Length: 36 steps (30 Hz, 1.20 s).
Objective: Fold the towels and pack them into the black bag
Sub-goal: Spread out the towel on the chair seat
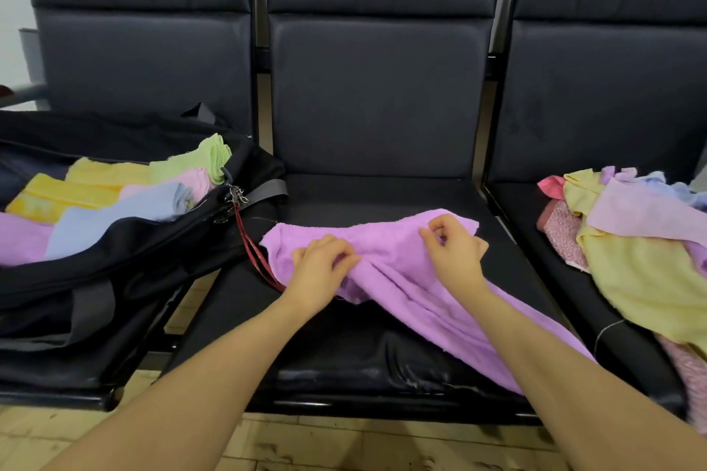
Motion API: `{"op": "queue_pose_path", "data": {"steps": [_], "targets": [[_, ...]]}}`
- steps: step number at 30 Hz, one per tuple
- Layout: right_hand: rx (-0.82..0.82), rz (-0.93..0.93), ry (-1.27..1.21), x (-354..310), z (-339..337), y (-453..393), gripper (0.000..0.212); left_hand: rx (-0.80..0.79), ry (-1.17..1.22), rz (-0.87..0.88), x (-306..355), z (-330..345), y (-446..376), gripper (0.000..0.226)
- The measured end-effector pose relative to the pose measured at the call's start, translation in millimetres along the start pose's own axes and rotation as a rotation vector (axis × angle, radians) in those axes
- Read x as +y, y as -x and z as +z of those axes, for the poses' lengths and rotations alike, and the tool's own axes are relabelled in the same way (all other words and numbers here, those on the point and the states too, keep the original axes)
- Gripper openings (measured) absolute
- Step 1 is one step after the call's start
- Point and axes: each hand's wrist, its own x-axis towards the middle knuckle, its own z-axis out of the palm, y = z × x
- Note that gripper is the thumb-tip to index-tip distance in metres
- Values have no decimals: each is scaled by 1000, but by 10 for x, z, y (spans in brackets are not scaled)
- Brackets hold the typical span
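Note:
A purple towel (pixel 394 252) lies crumpled across the middle seat, its near end trailing off toward the front right edge. My left hand (pixel 321 268) pinches a fold near the towel's middle. My right hand (pixel 451 245) grips the cloth near its far right corner. The black bag (pixel 126 260) lies open on the left seat. Inside it sit folded towels (pixel 126 195) in yellow, green, pink, blue and purple.
A heap of unfolded towels (pixel 642 256) in yellow, lilac, pink and blue covers the right seat. A red strap (pixel 252 252) hangs from the bag's zip onto the middle seat (pixel 382 191). Dark seat backs rise behind. Tiled floor lies below the seats.

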Motion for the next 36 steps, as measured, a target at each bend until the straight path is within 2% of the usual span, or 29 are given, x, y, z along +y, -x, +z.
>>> {"op": "queue_pose_path", "data": {"steps": [3, 7, 11, 15, 19, 25, 29, 31, 35, 36], "targets": [[52, -36, -99, -142, -165, 59, 14, 32, 245, -78, 87, -186, -40, 18], [84, -108, -193, -353, -353, 155, 19, 170, 324, -73, 308, -421, -93, 16], [110, -138, -237, -469, -469, 207, 18, 210, 390, -35, 551, -645, -157, 27], [93, -39, -382, -559, -543, 246, 17, 109, 143, 5, 691, -739, -96, 35], [113, 55, -446, -525, -546, 251, 17, 65, -93, 37, 556, -626, -90, 33], [218, -96, -477, -558, -650, 230, 20, 99, -35, 69, 513, -585, -131, 31], [105, -124, -319, -493, -527, 263, 25, -25, -125, 56, 290, -440, -63, 16], [31, -103, -271, -473, -437, 290, 27, -87, -91, 2, 140, -391, 4, 15], [-216, -176, -68, -530, -152, 370, 17, -78, 41, -51, -12, -463, 151, 3], [-272, -183, -7, -553, -69, 411, 15, -74, 47, -56, -45, -499, 192, 7]]}}
